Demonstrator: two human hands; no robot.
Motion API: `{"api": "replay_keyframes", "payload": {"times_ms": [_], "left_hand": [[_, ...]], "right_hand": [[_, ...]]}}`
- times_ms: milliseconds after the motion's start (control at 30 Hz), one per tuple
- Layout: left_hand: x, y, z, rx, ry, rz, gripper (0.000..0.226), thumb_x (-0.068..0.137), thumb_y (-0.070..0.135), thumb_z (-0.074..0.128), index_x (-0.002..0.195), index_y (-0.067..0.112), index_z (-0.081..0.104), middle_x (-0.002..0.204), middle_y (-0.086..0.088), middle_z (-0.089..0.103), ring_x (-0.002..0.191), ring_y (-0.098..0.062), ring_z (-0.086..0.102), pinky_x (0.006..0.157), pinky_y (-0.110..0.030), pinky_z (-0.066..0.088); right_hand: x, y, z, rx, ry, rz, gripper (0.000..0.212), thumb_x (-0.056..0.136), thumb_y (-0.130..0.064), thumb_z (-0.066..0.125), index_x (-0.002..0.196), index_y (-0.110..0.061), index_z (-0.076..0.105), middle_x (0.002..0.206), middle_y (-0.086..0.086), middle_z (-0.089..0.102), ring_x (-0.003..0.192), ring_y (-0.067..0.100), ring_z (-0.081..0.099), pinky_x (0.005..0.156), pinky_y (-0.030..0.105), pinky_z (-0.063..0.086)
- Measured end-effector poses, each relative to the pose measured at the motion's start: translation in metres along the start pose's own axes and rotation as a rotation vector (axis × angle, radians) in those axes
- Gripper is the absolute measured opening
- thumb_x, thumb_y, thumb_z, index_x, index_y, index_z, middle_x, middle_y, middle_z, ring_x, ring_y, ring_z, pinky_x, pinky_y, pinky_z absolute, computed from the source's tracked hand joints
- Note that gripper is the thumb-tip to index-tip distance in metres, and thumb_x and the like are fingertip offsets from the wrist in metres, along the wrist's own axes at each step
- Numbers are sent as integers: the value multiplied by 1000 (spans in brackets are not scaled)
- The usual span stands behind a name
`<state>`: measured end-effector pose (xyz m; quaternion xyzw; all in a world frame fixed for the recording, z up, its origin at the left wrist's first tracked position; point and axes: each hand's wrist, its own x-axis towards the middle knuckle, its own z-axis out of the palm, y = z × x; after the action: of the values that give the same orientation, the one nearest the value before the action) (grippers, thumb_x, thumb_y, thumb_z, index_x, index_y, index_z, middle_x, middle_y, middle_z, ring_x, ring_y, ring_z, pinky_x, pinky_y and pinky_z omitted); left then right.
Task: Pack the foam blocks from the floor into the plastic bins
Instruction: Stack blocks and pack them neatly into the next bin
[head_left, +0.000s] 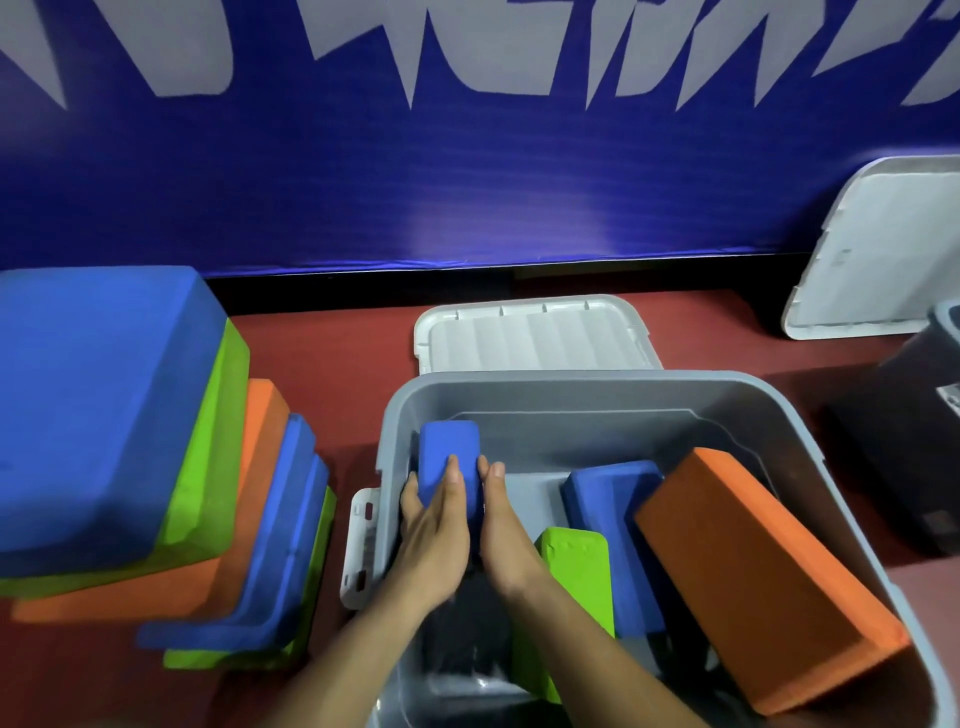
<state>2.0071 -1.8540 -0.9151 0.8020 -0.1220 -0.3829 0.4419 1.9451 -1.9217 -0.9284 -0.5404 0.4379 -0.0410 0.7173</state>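
Observation:
A grey plastic bin (613, 387) stands on the red floor in front of me. Inside it lie a green foam block (574, 561), a blue block (605, 499) and a tilted orange block (753, 566). Another blue foam block (447, 447) stands upright against the bin's left wall. My left hand (431, 540) holds this block from its left and front, thumb on the left side. My right hand (506, 525) presses its right side with straight fingers. A stack of blue, green and orange blocks (130, 441) rises left of the bin.
A grey bin lid (530, 332) lies flat on the floor behind the bin. A second lid (883, 249) leans on the blue wall at the right. A dark container (914, 457) stands at the right edge. A white latch (361, 545) sticks out from the bin's left side.

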Motion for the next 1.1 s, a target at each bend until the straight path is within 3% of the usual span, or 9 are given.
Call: {"api": "replay_keyframes", "payload": {"times_ms": [67,133,233,333,467,600,700,800,1100], "left_hand": [[2,-1,2,-1,11,-8,97,74,88,14,158,42,23,165,20,2,150,-13,25,106,-24,25],[-1,0,4,44,-12,37,75,88,77,14,156,46,25,167,17,-4,153,-11,15,116,-27,19],[-7,4,2,93,-16,140,63,95,65,16,154,46,28,167,17,-10,153,-4,-1,126,-35,10],[-15,6,-1,131,-30,191,69,89,66,11,154,47,26,167,16,-9,152,0,-5,123,-27,5],[-36,-1,9,213,-12,267,70,90,76,5,152,51,27,165,12,3,152,-5,5,124,-31,10],[-58,-18,35,326,-146,261,62,93,68,16,153,54,21,166,2,1,153,-10,3,124,-31,7],[-65,-25,48,478,-97,385,66,93,71,15,156,51,18,163,0,2,151,-14,2,123,-33,7],[-71,-20,55,608,-82,448,75,86,73,1,157,51,11,163,3,-2,152,-18,3,124,-38,14],[-69,-36,71,517,-342,219,59,101,62,18,154,56,-6,170,7,-6,156,-11,3,121,-29,12]], "right_hand": [[3,3,1,17,2,-17,61,79,-93,26,124,-61,52,153,-15,46,139,3,44,123,36,30],[2,3,-1,-10,-1,-2,97,65,-104,25,146,-54,42,159,-17,38,144,1,36,125,38,25],[-7,-5,-6,-112,18,-35,85,84,-89,15,156,-45,30,161,-19,30,144,-4,27,125,30,17],[-20,-12,-15,-174,26,-100,99,67,-104,15,153,-56,22,159,-29,25,150,2,26,126,39,21],[-50,-18,-43,-285,221,-307,49,105,-58,32,152,-45,37,151,-27,38,140,-9,34,121,21,26],[-69,11,-82,-554,433,-258,52,104,-55,29,154,-43,38,154,-5,40,147,15,28,123,38,20],[-73,42,-99,-569,404,-110,55,104,-58,26,158,-46,25,162,7,32,153,21,21,125,47,17],[-79,53,-106,-568,331,-102,57,106,-54,26,161,-40,19,167,-1,27,154,16,19,126,42,16],[-80,50,-108,-463,225,12,60,107,-56,24,161,-44,3,167,-13,22,153,22,28,119,32,19]]}}
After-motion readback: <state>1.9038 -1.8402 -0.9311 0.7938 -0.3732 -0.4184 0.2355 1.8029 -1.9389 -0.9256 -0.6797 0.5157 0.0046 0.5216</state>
